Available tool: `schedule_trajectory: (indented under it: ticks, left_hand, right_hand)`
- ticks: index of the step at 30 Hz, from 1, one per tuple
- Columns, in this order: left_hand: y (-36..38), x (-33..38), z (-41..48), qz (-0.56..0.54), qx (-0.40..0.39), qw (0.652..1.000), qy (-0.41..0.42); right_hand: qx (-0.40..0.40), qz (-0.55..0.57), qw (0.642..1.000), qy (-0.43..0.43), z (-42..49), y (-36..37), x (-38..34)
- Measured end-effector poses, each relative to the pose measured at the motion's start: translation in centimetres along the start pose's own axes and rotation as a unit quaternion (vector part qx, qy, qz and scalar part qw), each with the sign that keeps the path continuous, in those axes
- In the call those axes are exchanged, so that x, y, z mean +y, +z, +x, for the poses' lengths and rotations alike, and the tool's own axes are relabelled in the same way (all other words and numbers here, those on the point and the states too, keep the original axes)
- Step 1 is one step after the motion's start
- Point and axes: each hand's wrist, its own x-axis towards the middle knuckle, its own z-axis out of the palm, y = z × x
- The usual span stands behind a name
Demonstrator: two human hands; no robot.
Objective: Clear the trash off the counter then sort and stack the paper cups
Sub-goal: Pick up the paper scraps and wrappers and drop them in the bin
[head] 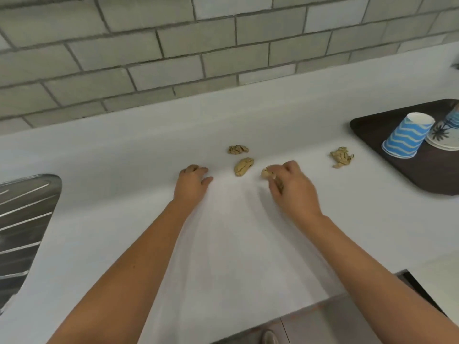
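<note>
Seen from the head camera, both bare arms reach up from the bottom of the frame over the white counter (236,244). The left hand (192,181) lies just left of centre, its fingers curled over a brown paper wad (192,168) of which only the top edge peeks out. The right hand (291,186), just right of centre, has its fingers pinched shut on a second crumpled wad (267,173). Between the hands lies a loose folded wad (244,166), another wad (238,149) just above it, and a flatter crumpled scrap (341,157) further right. At the right edge a dark tray (372,127) carries an upside-down blue wavy-striped paper cup (407,137) touching a stack of palm-printed cups (444,135). A steel sink drainer (24,219) sits at the left edge, grey tiled wall (173,45) across the top
</note>
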Motion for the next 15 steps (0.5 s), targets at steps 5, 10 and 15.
schedule_trajectory:
  ticks: [5, 10, 15]
  left_hand:
    - [0.9, 0.2, -0.3, -0.043, 0.089, 0.99, 0.101]
    - [0.8, 2.4, 0.3, -0.152, 0.129, 0.974, 0.104]
    - [1.1, 8.1, 3.3, -0.147, 0.104, 0.975, 0.13]
  right_hand:
    - [-0.142, -0.059, 0.978, 0.139, 4.3, -0.4, 4.9]
    - [-0.155, -0.03, 0.976, 0.152, 3.8, 0.6, 7.1]
    - [-0.066, -0.004, 0.986, 0.154, 4.1, -0.8, 8.1]
